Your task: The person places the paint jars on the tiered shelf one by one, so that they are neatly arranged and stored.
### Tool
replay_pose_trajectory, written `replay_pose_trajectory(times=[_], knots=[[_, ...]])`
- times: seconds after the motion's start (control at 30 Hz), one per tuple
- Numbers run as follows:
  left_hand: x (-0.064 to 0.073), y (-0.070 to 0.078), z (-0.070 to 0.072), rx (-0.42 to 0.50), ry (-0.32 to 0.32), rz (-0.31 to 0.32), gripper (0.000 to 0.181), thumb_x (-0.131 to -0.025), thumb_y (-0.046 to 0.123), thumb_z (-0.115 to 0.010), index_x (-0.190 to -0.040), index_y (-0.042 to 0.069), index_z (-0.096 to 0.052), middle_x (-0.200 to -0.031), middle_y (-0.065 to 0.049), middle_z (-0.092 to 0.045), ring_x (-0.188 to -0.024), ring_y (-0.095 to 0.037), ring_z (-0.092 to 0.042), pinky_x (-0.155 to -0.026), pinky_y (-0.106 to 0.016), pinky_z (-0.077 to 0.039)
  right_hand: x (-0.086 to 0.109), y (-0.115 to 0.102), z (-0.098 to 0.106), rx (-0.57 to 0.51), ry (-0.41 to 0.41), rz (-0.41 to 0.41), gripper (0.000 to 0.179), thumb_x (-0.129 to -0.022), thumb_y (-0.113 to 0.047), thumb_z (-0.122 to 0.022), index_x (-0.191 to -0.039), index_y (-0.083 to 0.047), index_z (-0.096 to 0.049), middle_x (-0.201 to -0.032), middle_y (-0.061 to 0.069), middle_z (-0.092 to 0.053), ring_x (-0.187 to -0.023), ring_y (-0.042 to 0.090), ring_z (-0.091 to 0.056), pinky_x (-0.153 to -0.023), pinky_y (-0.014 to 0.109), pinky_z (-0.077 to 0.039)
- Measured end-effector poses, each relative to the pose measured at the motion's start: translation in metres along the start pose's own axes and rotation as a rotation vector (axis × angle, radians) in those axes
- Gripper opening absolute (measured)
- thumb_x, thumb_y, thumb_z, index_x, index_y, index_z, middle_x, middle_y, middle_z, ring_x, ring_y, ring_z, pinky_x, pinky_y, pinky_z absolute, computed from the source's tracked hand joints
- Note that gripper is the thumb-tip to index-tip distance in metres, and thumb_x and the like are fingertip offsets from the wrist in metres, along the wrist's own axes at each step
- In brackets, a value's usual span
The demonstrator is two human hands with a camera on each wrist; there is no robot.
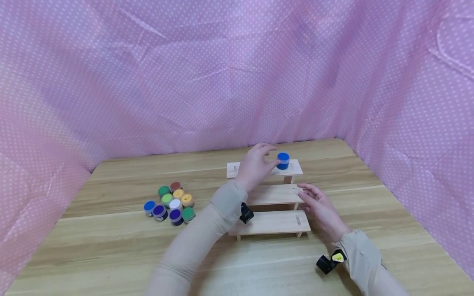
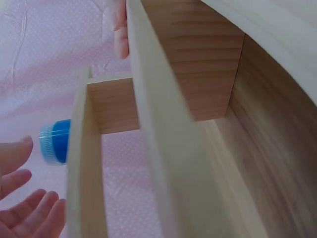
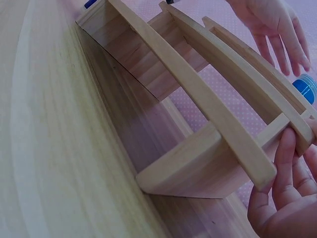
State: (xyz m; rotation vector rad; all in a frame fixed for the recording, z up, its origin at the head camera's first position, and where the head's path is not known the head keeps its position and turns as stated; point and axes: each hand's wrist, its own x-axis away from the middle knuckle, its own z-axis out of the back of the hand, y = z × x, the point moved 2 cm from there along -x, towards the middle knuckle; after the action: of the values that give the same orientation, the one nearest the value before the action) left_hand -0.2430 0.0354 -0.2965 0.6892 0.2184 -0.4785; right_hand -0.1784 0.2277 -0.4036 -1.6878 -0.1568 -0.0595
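A blue-lidded paint jar (image 1: 283, 161) stands on the top board of a three-step wooden stand (image 1: 274, 195), towards its right end. My left hand (image 1: 258, 165) is just left of this jar, thumb and fingers spread; the left wrist view shows a gap between the fingertips (image 2: 25, 144) and the jar (image 2: 55, 142). At the stand's right end, my right hand (image 1: 320, 206) holds the end of the middle board between thumb and fingers. Seen from the right wrist, its fingers (image 3: 285, 158) are bent at the board's end.
To the left of the stand, several paint jars (image 1: 175, 204) with green, yellow, white, blue, purple and brown lids form a close group on the wooden table (image 1: 111, 246). A pink dotted curtain (image 1: 207, 82) hangs behind the table and along its sides.
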Motion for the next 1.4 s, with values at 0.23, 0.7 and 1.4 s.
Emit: replay_pose_trajectory(times=[0.23, 0.7, 1.4], knots=[[0.01, 0.0, 0.014, 0.007, 0.061, -0.034, 0.037, -0.088, 0.03, -0.068, -0.121, 0.013, -0.064, -0.125, -0.003, -0.06, -0.107, -0.016, -0.061, -0.085, -0.027, -0.055, 0.001, -0.002, 0.0, -0.012, 0.009, -0.003, 0.021, -0.096, -0.016, -0.056, -0.117, -0.018, -0.053, -0.091, -0.014, -0.056, -0.084, 0.001, -0.055, -0.079, 0.018, -0.05], [0.04, -0.003, 0.021, 0.033, 0.101, -0.076, 0.033, -0.088, 0.029, -0.068, -0.116, 0.011, -0.066, -0.119, -0.002, -0.064, -0.103, -0.015, -0.062, -0.085, -0.026, -0.054, 0.001, -0.001, -0.001, 0.019, 0.014, 0.005, 0.021, -0.095, -0.016, -0.056, -0.116, -0.019, -0.054, -0.09, -0.013, -0.056, -0.083, 0.001, -0.055, -0.08, 0.02, -0.051], [0.086, -0.055, 0.068, 0.096, 0.16, -0.113, 0.03, -0.086, 0.018, -0.071, -0.11, 0.003, -0.067, -0.117, -0.011, -0.065, -0.104, -0.024, -0.062, -0.085, -0.036, -0.056, 0.0, -0.004, -0.008, 0.003, 0.049, -0.019, 0.023, -0.095, -0.014, -0.056, -0.118, -0.017, -0.053, -0.092, -0.014, -0.059, -0.086, 0.002, -0.056, -0.08, 0.02, -0.05]])
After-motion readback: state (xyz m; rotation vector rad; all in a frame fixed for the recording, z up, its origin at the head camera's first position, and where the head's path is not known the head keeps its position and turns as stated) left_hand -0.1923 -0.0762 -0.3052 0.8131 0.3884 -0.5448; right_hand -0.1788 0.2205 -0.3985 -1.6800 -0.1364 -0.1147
